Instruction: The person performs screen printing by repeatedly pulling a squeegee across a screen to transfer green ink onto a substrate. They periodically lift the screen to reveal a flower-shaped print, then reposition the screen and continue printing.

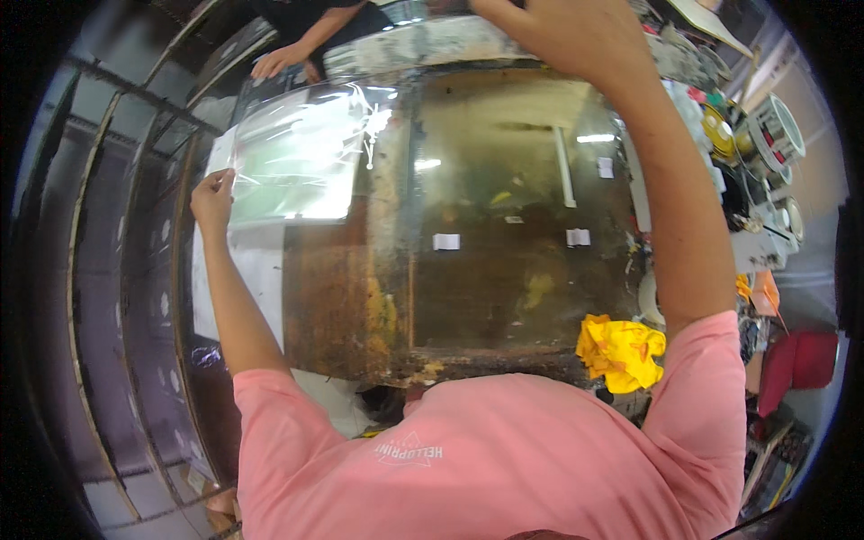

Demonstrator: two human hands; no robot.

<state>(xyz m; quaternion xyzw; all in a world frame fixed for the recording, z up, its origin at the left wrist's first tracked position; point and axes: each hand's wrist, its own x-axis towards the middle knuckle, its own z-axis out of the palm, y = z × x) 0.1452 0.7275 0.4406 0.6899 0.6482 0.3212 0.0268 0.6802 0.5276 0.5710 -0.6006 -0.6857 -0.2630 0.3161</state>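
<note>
At the left, my left hand pinches the edge of a glossy clear sheet between thumb and fingers. The sheet spreads over the worktable's left side, with bright reflections and white streaks on it. White paper lies beside and partly beneath it. My right hand reaches to the far edge, above a dark glass-like panel. Its thumb stands apart, and the other fingertips are cut off by the frame. Nothing shows in that hand.
Small white tabs and a pale strip sit on the panel. A crumpled yellow cloth lies at the near right corner. Tubs crowd the right. Another person's hand rests beyond the table; metal bars stand left.
</note>
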